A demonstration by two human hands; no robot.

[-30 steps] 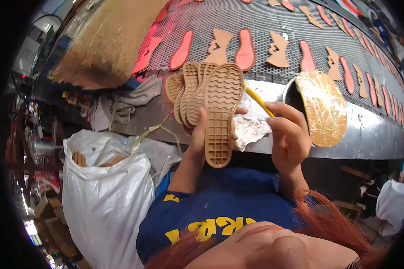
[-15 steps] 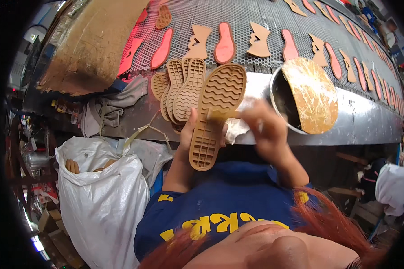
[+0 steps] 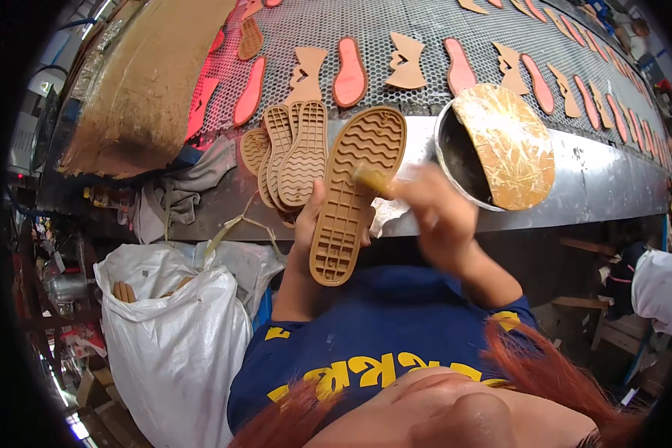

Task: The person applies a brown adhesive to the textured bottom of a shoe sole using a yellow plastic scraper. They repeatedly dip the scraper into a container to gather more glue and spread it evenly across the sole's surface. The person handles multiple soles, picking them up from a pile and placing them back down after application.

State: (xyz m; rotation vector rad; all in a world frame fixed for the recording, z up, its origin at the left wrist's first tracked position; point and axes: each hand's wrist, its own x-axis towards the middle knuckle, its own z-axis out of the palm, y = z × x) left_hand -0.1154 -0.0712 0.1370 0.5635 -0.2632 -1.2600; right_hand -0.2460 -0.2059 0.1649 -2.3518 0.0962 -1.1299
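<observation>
My left hand [image 3: 308, 221] is closed on the edge of a brown shoe sole [image 3: 341, 216], its thumb on the near side and most fingers behind. The sole is tilted upright, its grid heel low and wavy tread high, facing me. In my right hand [image 3: 442, 216], blurred by motion, is a short yellowish brush [image 3: 373, 179] whose end lies over the middle of the sole; whether it touches is hard to tell. Just left of the sole, several more soles [image 3: 302, 168] lie overlapped on the metal ledge.
On the ledge at right stands a round pot [image 3: 455, 142], partly covered by a tan board [image 3: 519, 149]. Pink insoles [image 3: 349, 75] and tan cut pieces [image 3: 407, 61] line a mesh conveyor [image 3: 440, 22]. A white sack [image 3: 179, 328] holding soles stands at left; a person [image 3: 661, 287] is far right.
My right hand and the brush have shifted slightly up along the sole. The sole stays in my left hand. The whole view has turned a little, moving the conveyor's pieces leftward.
</observation>
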